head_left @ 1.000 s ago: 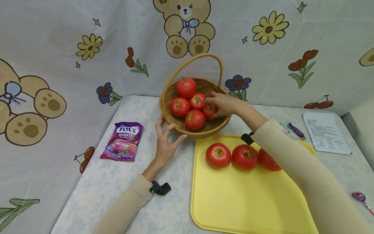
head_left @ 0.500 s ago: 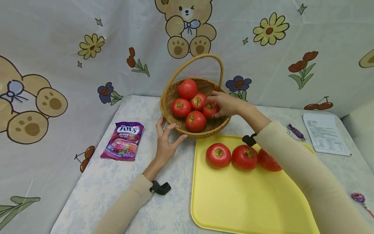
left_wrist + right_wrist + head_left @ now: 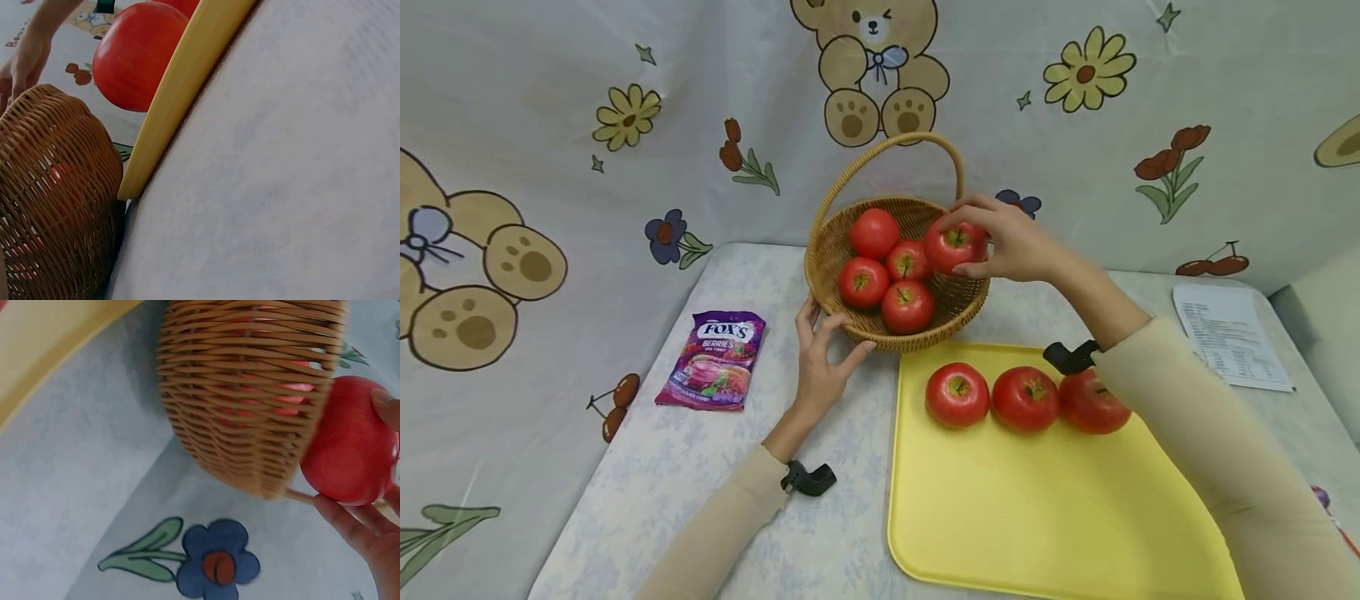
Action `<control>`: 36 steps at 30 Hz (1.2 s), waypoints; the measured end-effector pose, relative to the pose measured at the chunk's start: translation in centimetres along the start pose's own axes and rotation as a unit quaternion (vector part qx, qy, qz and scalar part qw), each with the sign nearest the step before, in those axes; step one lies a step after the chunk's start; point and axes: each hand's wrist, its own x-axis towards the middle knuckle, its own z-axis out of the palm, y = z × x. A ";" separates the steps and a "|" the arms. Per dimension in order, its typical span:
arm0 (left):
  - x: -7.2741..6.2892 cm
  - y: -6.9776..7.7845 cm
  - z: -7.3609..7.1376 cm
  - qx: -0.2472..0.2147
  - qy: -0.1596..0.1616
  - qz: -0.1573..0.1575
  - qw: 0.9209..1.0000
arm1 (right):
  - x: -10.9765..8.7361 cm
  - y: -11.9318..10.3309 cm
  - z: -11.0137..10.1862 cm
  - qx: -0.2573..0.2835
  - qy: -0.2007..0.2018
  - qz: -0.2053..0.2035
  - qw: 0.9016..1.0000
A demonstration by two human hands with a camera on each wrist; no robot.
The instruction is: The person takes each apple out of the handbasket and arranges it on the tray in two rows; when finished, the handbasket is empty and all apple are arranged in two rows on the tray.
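My right hand [image 3: 1011,242] grips a red apple [image 3: 955,242] at the right rim of the wicker basket [image 3: 827,275]. In the right wrist view, thumb and fingertips hold this apple [image 3: 350,444] from opposite sides, beside the basket's woven wall [image 3: 244,394]. Several more red apples [image 3: 863,282] lie inside the basket, which leans with its mouth toward me. My left hand [image 3: 820,375] holds the basket's lower left side, fingers and thumb spread along it. Three apples [image 3: 957,395] sit in a row on the yellow tray [image 3: 1037,517].
A purple candy bag [image 3: 715,360] lies left of my left hand. At the far right are a printed sheet [image 3: 1232,333] and a lollipop [image 3: 1321,497] partly behind my right sleeve. A patterned cloth [image 3: 715,83] hangs behind the basket.
My right hand has lifted an apple from the basket's right side up to the rim, slightly rightward. The left hand stays on the basket. Other apples in the basket have shifted slightly.
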 end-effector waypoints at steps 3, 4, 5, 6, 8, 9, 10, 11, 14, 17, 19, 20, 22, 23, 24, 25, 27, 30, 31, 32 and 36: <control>0.2 0.1 0.0 -0.002 0.002 0.004 1.000 | -2.0 -0.3 -1.5 -0.006 0.026 -0.005 1.000; 0.2 0.1 0.0 -0.003 0.001 0.004 1.000 | -3.0 -0.3 -1.9 -0.006 0.032 0.000 0.999; 0.2 0.1 0.0 -0.003 0.001 0.004 1.000 | -4.1 -0.3 -2.3 -0.006 0.037 0.008 0.999; 0.2 0.2 0.0 -0.003 -0.001 0.004 1.000 | -5.3 -0.3 -2.6 -0.004 0.041 0.018 0.999; 0.0 0.2 0.1 -0.001 -0.004 0.002 1.000 | -7.9 -0.2 -3.2 -0.007 0.048 0.047 0.998; 0.0 0.3 0.1 -0.001 -0.006 0.001 1.000 | -9.3 -0.1 -3.4 -0.013 0.053 0.062 0.997; 0.0 0.3 0.1 -0.002 -0.007 0.000 1.000 | -10.7 0.1 -3.6 -0.019 0.058 0.076 0.995; 0.0 0.3 0.2 -0.002 -0.007 -0.001 1.000 | -12.1 0.2 -3.7 -0.026 0.063 0.086 0.994; 0.0 0.3 0.2 -0.002 -0.006 -0.003 1.000 | -16.3 0.7 -3.6 -0.043 0.076 0.112 0.990; -0.1 0.3 0.0 -0.002 -0.002 -0.004 1.000 | -20.3 1.2 -3.2 -0.038 0.087 0.137 0.986; -0.1 0.4 0.1 -0.004 -0.003 -0.004 1.000 | -23.0 1.3 -2.8 -0.037 0.094 0.159 0.982; -0.1 0.4 0.1 -0.005 -0.003 -0.004 1.000 | -24.3 1.3 -2.6 -0.036 0.099 0.170 0.980; 0.0 0.4 0.1 -0.009 -0.004 -0.003 1.000 | -26.4 1.2 -2.2 -0.035 0.110 0.190 0.975; 0.1 0.4 0.0 -0.012 -0.003 -0.001 1.000 | -27.3 1.3 -2.0 -0.034 0.114 0.197 0.973; 0.2 0.4 0.0 -0.012 -0.003 -0.001 1.000 | -28.1 1.4 -1.7 -0.032 0.117 0.204 0.971; 0.3 0.5 -0.1 -0.014 -0.003 -0.001 1.000 | -28.8 1.5 -1.5 -0.027 0.119 0.211 0.970; 0.4 0.4 -0.2 -0.016 -0.001 -0.004 1.000 | -29.9 1.7 -0.9 -0.020 0.117 0.222 0.968; 0.3 0.4 -0.3 -0.016 0.000 -0.008 1.000 | -30.9 2.2 0.0 -0.010 0.104 0.240 0.965; 0.2 0.4 -0.3 -0.017 0.000 -0.008 1.000 | -31.2 2.3 0.2 -0.011 0.099 0.246 0.964; 0.2 0.4 -0.2 -0.016 -0.001 -0.008 1.000 | -31.4 2.3 0.4 -0.011 0.093 0.251 0.963; 0.0 0.3 0.1 -0.010 -0.003 -0.002 1.000 | -32.2 2.3 0.7 -0.003 0.075 0.270 0.960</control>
